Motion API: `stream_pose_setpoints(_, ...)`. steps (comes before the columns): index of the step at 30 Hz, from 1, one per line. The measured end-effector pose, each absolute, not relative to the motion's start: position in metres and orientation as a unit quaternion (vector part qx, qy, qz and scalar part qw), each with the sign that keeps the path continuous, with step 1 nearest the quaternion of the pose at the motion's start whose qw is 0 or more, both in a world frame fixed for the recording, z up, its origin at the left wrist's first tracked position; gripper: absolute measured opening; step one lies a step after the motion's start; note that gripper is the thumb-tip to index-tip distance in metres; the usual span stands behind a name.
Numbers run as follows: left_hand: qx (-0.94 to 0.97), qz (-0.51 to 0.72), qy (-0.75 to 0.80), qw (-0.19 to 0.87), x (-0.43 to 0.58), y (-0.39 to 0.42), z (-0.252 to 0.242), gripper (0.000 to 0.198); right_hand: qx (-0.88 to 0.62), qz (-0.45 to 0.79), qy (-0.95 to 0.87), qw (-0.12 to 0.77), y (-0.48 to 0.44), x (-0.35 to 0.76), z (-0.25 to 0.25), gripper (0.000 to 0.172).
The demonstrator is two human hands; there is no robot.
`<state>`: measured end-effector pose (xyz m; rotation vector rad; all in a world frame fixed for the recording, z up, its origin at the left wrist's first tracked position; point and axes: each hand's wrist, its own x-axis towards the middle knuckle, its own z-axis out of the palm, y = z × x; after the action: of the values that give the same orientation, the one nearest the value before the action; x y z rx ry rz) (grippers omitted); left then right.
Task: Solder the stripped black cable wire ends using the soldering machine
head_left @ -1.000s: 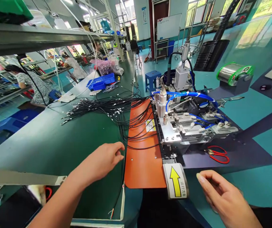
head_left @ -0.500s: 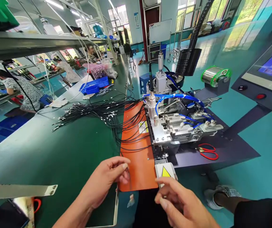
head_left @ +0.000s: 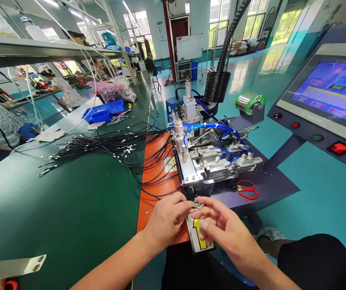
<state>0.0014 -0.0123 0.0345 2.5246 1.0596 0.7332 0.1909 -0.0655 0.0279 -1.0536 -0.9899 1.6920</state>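
Note:
My left hand (head_left: 171, 215) is closed in a pinch at the near end of the machine. Thin coloured wire ends of a cable (head_left: 199, 207) poke out past its fingertips; the rest of that cable is mostly hidden by the hand. Close by on the right, my right hand (head_left: 225, 229) has its fingers curved and apart, with the index finger beside the wire ends. Under both hands lies a pale block with a yellow warning label (head_left: 201, 237). The benchtop machine (head_left: 191, 169) with metal cylinders and blue air tubes stands just beyond. Black cables (head_left: 157, 183) run across its orange plate (head_left: 148, 201).
A large bundle of black cables (head_left: 79, 147) lies on the green mat (head_left: 100, 205). Red-handled scissors (head_left: 247, 189) rest right of the machine. Farther off are a solder wire spool (head_left: 249, 102), a blue tray (head_left: 104, 110) and a touchscreen panel (head_left: 330, 90). People sit at benches on the left.
Both hands have moved forward and come together at the machine's near end; they were apart before, the left over the orange plate. The view has turned to the right, showing more of the screen.

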Motion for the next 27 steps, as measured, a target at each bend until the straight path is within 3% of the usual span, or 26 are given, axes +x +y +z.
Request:
stream_pose_setpoints(12, 0.872, 0.296, 0.359, 0.152, 0.029, -0.01, 0.01, 0.019, -0.585, 0.507, -0.454, 0.44, -0.07, 0.218, 0.007, 0.041)
stream_pose_setpoints(27, 0.847, 0.311, 0.391, 0.181, 0.029, -0.011, 0.002, 0.019, -0.602, 0.502, -0.449, 0.429, -0.057, 0.199, 0.016, 0.036)
